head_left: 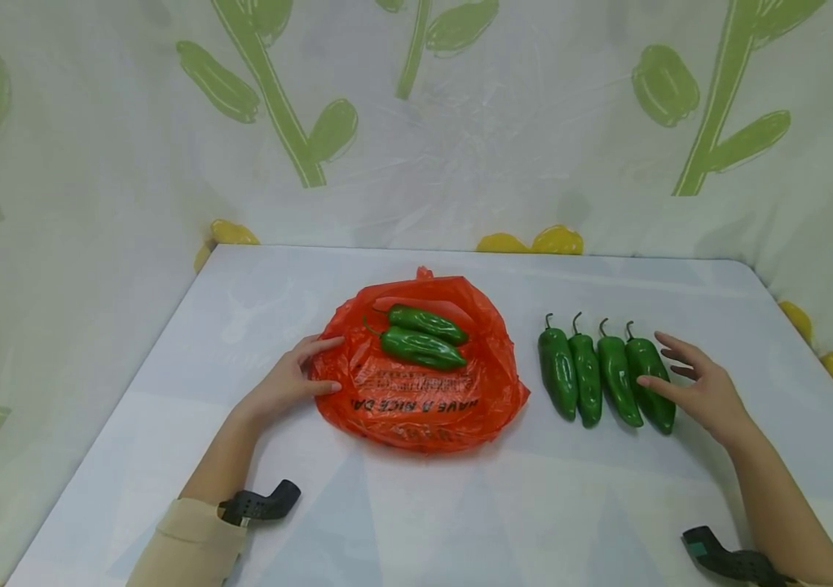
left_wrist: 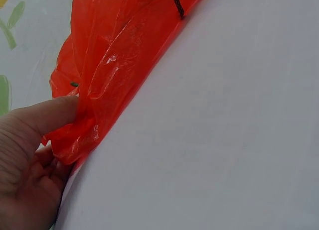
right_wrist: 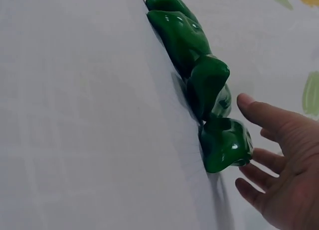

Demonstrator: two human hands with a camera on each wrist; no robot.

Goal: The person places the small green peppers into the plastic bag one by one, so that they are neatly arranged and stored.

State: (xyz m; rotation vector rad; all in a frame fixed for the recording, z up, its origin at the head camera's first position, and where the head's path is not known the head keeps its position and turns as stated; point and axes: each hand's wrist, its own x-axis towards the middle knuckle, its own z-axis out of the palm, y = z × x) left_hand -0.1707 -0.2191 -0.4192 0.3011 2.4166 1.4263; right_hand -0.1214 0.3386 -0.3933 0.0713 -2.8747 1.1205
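Observation:
A red plastic bag (head_left: 416, 424) with printed lettering lies spread on the table, left of the middle. Two green chili peppers (head_left: 422, 346) rest on it side by side. My left hand (head_left: 292, 379) holds the bag's left edge; in the left wrist view the thumb (left_wrist: 60, 113) lies against the crumpled plastic and the other fingers are partly hidden below it. To the right, several green peppers (head_left: 558, 367) stand in a row with their stems pointing away. My right hand (head_left: 706, 399) is at the rightmost pepper (right_wrist: 227, 145), thumb and fingers spread apart around its near end.
The white table (head_left: 431, 522) carries a faint pale pattern. Behind it hangs a light sheet (head_left: 504, 139) printed with green leaves and yellow flowers. A black wrist device (head_left: 262, 501) is worn on the left forearm, and another (head_left: 732, 558) on the right.

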